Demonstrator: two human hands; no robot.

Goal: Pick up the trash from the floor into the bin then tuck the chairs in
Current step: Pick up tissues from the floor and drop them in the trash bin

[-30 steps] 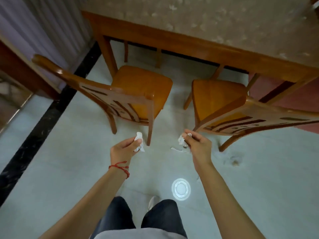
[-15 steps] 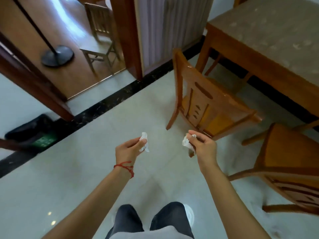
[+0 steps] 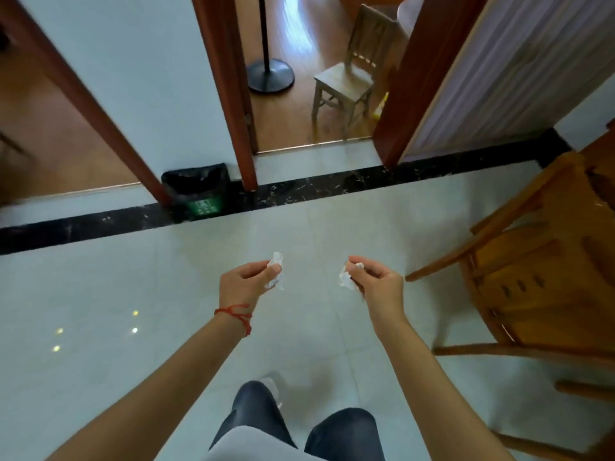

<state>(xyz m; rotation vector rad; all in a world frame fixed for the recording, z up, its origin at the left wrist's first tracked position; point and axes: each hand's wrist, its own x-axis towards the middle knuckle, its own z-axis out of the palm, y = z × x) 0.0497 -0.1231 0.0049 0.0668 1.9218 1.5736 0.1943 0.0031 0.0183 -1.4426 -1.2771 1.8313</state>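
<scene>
My left hand [image 3: 245,283] pinches a crumpled white tissue [image 3: 277,261] between thumb and fingers, held out over the pale tiled floor. My right hand [image 3: 376,285] pinches a second crumpled white tissue [image 3: 345,278] beside it. Ahead and to the left, a green bin [image 3: 199,192] lined with a black bag stands against the wall between two door frames, well beyond both hands. One orange wooden chair [image 3: 539,261] stands at the right edge, its back towards me.
A black marble strip [image 3: 332,188] crosses the floor in front of the wall. Through the doorway are a small wooden chair [image 3: 349,74] and a round black stand base [image 3: 270,74]. My legs [image 3: 299,427] show at the bottom.
My view has swung left, away from the table and chairs. The bin is now straight ahead and closer. Both hands keep hold of their tissues.
</scene>
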